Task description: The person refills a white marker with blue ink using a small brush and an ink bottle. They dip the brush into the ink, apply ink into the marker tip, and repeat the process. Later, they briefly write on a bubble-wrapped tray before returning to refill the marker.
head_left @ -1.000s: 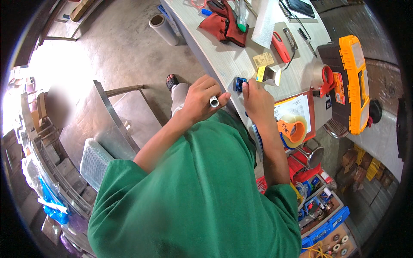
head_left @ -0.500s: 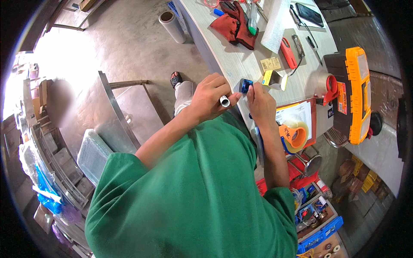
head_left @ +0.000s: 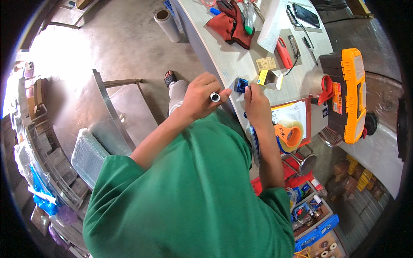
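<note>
My left hand (head_left: 200, 98) is closed around a narrow, light-coloured tube (head_left: 215, 97), whose hollow round end points up at me beside the thumb. To its right, my right hand (head_left: 259, 103) pinches the near side of a small shiny blue tool (head_left: 241, 84) at the table's edge. The exact kind of tool is too small to make out. A gap separates the tube's end from the blue tool. Just beyond the right fingertips lies an opened yellow, black and white package (head_left: 270, 79), with a tan paper label (head_left: 265, 64) behind it.
On the table (head_left: 223, 56) lie red-and-black gloves (head_left: 232, 28), a red cutter (head_left: 284, 52), foam sheet (head_left: 272, 28), a phone (head_left: 306, 15), tape rolls (head_left: 290, 134) and papers (head_left: 292, 112). A black-and-orange toolbox (head_left: 350, 96) stands right. A wrap roll (head_left: 167, 26) stands on the floor.
The whole view has shifted slightly. My left hand with the tube has drawn a little left, away from the blue tool. My right hand keeps its pinch on the tool.
</note>
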Demonstrator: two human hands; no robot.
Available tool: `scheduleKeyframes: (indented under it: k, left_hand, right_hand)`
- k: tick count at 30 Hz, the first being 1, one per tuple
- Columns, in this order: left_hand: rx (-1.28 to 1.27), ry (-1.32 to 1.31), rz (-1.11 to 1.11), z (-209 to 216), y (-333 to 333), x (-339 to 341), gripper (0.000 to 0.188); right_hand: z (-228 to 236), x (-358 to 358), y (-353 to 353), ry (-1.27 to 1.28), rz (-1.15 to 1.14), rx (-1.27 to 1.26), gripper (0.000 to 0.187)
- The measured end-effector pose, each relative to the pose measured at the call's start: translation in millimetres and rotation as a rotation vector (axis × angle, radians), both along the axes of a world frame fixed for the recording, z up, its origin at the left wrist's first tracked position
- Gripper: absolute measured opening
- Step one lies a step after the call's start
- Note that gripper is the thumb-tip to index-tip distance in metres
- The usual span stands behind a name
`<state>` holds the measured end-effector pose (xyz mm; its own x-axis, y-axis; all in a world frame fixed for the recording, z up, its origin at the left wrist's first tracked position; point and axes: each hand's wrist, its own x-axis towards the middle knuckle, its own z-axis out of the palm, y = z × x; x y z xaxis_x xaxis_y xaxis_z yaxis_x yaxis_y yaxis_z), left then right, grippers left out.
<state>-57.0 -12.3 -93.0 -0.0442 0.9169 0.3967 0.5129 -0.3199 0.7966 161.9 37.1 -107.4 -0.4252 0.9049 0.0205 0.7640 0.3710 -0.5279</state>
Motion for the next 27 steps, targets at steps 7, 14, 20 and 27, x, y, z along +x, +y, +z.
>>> scheduleKeyframes:
  k: [7,14,20,27]
  left_hand:
    - [-0.022,0.041,-0.021,-6.5,-4.4,-8.5,0.032]
    - [-0.026,0.039,-0.023,-4.5,-5.0,-10.1,0.033]
    - [-0.022,0.029,-0.028,-6.2,-5.3,-10.2,0.034]
    - [-0.048,0.028,-0.032,-4.5,-7.1,-9.8,0.037]
  right_hand:
    - [0.7,0.0,-0.3,-0.011,0.017,0.049,0.019]
    - [-2.4,-0.9,2.3,0.055,0.051,0.098,0.017]
    - [-3.8,0.5,3.7,0.070,0.067,0.122,0.014]
    - [-7.8,1.6,3.8,0.071,0.077,0.134,0.015]
